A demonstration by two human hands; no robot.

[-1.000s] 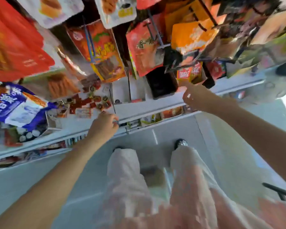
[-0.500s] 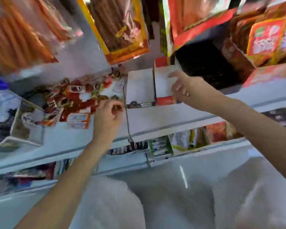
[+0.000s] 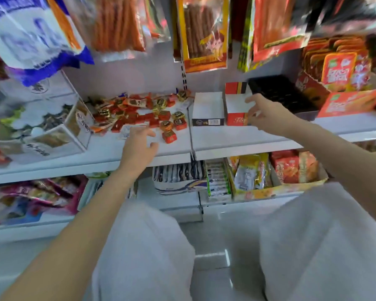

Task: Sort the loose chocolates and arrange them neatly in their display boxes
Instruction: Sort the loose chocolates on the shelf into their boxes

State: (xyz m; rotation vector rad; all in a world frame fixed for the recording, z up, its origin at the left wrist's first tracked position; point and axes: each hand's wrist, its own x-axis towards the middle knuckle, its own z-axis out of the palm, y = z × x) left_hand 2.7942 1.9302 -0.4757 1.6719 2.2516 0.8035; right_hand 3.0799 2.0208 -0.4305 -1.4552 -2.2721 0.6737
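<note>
Several loose chocolates (image 3: pixel 139 111) in red and gold wrappers lie scattered on the white shelf (image 3: pixel 226 144). One red square chocolate (image 3: pixel 169 136) lies apart at the front. My left hand (image 3: pixel 139 146) hovers over the shelf just left of it, fingers spread and holding nothing. Two empty display boxes stand to the right: a dark-fronted box (image 3: pixel 207 109) and a red-fronted box (image 3: pixel 237 107). My right hand (image 3: pixel 265 114) is at the red box's right front corner, thumb and fingers spread around it.
Hanging snack bags (image 3: pixel 202 33) crowd the space above the shelf. A white carton of packets (image 3: pixel 52 124) stands left of the chocolates; a black tray (image 3: pixel 278 94) and an orange-red display box (image 3: pixel 352 101) stand on the right. Lower shelves hold more snacks.
The camera has tilted up and moved closer to the shelf. My left hand has drawn back from the chocolate pile to the shelf front. My right hand stays at the red box.
</note>
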